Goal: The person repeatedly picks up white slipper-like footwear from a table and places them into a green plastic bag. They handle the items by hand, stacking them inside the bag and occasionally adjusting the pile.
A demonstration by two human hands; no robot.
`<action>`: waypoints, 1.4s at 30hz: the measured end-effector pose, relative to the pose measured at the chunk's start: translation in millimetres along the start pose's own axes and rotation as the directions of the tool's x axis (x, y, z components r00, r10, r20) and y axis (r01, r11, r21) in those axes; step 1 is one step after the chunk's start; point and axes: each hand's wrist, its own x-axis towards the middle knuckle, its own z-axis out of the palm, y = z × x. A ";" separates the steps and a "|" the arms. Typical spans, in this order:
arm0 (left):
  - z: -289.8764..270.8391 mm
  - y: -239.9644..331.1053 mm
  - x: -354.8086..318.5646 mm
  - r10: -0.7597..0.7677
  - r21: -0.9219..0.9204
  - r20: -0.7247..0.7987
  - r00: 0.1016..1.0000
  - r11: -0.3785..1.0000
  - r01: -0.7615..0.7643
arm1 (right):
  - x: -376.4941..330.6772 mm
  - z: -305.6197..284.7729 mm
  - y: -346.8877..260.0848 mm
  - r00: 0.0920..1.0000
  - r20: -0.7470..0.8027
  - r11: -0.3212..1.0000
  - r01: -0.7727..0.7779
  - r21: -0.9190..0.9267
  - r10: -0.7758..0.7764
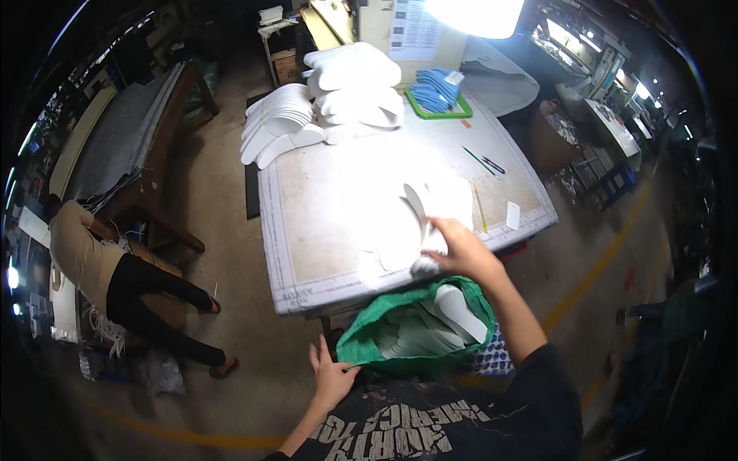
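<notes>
Head view: a person at a worktable (323, 230) handling white sole-shaped cutouts over a green sack.

The right hand (461, 250) has its fingers closed on a bundle of white cutouts (419, 230) at the table's near edge. The left hand (332, 376), fingers spread, touches the rim of the green sack (361, 342) below, which is filled with more cutouts. At the far side lie stacked white cutouts (346, 92), a green tray of blue pieces (438, 92) and a white printed sheet (415, 31).

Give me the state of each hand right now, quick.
Left hand: open, fingers spread, at the rim of the green bag.
Right hand: shut on a bunch of white insole pieces over the table edge.
</notes>
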 end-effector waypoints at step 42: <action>41.9 -4.5 44.0 -0.078 -0.469 0.502 0.862 0.812 0.347 | -33.8 -31.3 -45.5 0.978 -0.188 0.974 -0.052 0.221 0.095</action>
